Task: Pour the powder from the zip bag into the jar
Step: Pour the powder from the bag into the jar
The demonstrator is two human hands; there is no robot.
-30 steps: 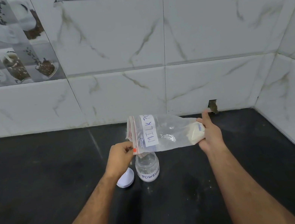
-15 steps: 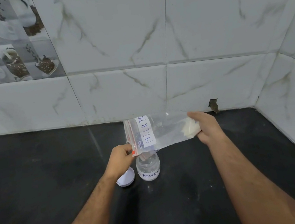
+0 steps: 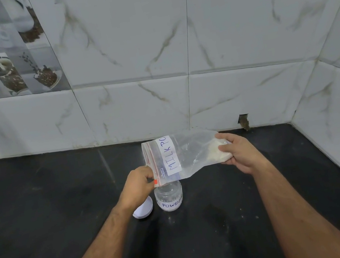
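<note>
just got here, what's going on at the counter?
A person is holding a clear zip bag labelled MILK PO... sideways over a small open jar on the black counter. The left hand pinches the bag's mouth end right above the jar; the right hand grips the bottom end, where the white powder is bunched. The jar's white lid lies on the counter beside it. No powder stream is visible.

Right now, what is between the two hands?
In the head view, the clear plastic zip bag with its white label stretches between the left hand and right hand, both gripping it.
</note>
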